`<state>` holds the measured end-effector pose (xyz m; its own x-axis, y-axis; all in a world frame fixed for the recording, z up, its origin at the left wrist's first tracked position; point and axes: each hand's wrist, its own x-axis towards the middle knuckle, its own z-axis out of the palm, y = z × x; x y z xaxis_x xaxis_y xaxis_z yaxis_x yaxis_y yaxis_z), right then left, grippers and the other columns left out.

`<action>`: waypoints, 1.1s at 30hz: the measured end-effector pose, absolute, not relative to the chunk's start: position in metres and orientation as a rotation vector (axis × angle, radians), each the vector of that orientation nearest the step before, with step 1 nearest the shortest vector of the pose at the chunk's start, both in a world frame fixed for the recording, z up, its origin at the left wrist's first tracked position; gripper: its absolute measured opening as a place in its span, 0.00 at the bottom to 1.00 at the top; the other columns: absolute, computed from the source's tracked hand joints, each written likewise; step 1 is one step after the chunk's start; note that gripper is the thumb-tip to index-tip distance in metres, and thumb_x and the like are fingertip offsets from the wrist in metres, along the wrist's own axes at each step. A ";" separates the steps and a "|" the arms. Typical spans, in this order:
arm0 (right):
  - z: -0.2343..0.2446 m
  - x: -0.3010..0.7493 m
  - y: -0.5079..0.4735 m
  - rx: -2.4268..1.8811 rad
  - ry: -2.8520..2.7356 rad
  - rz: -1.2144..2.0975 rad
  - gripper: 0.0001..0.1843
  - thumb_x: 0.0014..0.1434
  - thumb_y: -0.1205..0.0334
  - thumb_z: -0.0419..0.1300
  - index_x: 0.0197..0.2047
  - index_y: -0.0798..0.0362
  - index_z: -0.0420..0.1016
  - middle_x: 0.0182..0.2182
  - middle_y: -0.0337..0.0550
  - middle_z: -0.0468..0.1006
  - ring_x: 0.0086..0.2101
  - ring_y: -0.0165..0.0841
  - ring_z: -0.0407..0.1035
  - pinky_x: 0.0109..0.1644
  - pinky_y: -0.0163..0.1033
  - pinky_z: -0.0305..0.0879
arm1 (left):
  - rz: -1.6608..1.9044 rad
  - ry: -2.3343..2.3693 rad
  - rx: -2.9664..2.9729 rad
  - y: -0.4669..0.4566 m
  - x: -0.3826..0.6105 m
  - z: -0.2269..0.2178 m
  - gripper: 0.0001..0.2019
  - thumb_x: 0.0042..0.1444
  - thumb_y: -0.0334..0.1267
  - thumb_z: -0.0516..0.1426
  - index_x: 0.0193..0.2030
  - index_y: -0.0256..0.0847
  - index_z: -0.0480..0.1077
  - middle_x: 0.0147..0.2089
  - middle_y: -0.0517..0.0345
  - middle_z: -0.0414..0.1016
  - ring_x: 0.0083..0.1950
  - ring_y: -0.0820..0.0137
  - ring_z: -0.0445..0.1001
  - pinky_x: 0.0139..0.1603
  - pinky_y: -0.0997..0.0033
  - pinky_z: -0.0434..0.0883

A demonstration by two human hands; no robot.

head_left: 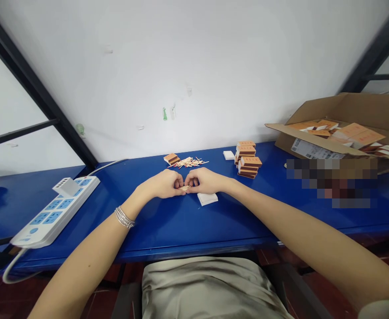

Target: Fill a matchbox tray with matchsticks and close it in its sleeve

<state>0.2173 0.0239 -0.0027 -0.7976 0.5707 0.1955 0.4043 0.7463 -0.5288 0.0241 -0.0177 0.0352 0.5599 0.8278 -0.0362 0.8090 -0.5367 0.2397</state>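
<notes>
My left hand (170,183) and my right hand (201,180) meet at the middle of the blue table. Between their fingertips is a small bundle of matches (184,188), pinched from both sides. Right beside my right hand, partly under it, lies a white matchbox tray (208,198); its inside is too small to make out. Just beyond my hands a loose heap of matches (190,162) is spread on the table. Touching the heap's left side is an orange-brown matchbox (171,158).
Stacked matchboxes (247,161) stand to the right, with another white tray (229,155) beside them. An open cardboard box (313,146) holding many matchboxes sits at the far right. A power strip (56,212) with a plugged-in adapter lies at the left. Behind is a white wall (194,66).
</notes>
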 end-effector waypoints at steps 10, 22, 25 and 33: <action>0.000 0.218 0.022 -0.772 -2.594 0.686 0.13 0.52 0.57 0.64 0.37 0.57 0.79 0.30 0.43 0.79 0.29 0.29 0.70 0.32 0.33 0.62 | 0.162 1.336 2.601 -0.020 0.028 0.039 0.09 0.53 0.41 0.59 0.30 0.38 0.77 0.27 0.56 0.77 0.27 0.72 0.71 0.30 0.72 0.63; -0.003 0.216 0.024 -0.801 -2.600 0.680 0.11 0.52 0.57 0.64 0.36 0.56 0.79 0.29 0.43 0.79 0.28 0.29 0.70 0.32 0.33 0.62 | 0.035 1.378 2.856 -0.020 0.032 0.027 0.12 0.58 0.38 0.54 0.29 0.38 0.77 0.33 0.50 0.73 0.31 0.68 0.70 0.35 0.68 0.64; -0.004 0.215 0.023 -0.807 -2.581 0.666 0.11 0.53 0.58 0.63 0.36 0.57 0.79 0.29 0.44 0.79 0.28 0.30 0.71 0.33 0.33 0.63 | 0.040 1.386 2.896 -0.022 0.032 0.027 0.14 0.59 0.38 0.52 0.29 0.37 0.77 0.35 0.49 0.73 0.32 0.68 0.70 0.36 0.67 0.66; 0.004 0.219 0.022 -0.840 -2.542 0.625 0.13 0.56 0.55 0.60 0.34 0.57 0.77 0.28 0.43 0.79 0.27 0.30 0.69 0.32 0.33 0.61 | 0.100 1.533 2.916 -0.029 0.039 0.031 0.13 0.60 0.37 0.50 0.36 0.37 0.75 0.36 0.47 0.76 0.39 0.62 0.74 0.41 0.64 0.68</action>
